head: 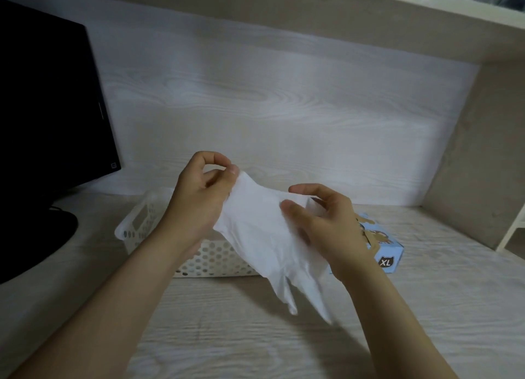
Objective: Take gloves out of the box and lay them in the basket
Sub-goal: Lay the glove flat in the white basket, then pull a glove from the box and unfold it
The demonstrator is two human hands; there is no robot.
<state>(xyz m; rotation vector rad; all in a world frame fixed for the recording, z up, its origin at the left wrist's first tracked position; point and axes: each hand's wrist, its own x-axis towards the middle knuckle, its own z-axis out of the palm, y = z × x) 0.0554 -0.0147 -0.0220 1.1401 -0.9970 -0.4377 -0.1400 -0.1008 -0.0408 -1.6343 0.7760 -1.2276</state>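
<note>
While the pale wood-grain desk is spreading across the whole lower view and a white grained back panel is rising behind it, a black monitor is standing at the far left on its dark round base. Right of that base, a white perforated basket is sitting on the desk, its near wall showing below the person's left forearm; what is lying inside it cannot be told, since the arms and the glove are covering most of it. A white disposable glove is hanging in the air in front of the basket's right end, stretched slantwise between both hands, with its cuff uppermost and its limp fingers dangling down toward the desk. A light blue box marked XL is lying on the desk just right of the basket, largely hidden behind the right wrist. The left hand is pinching the cuff's upper corner between thumb and curled fingers, and the right hand is gripping the opposite edge of the cuff, its thumb pressing on the near face while the index finger is curling over the top.
</note>
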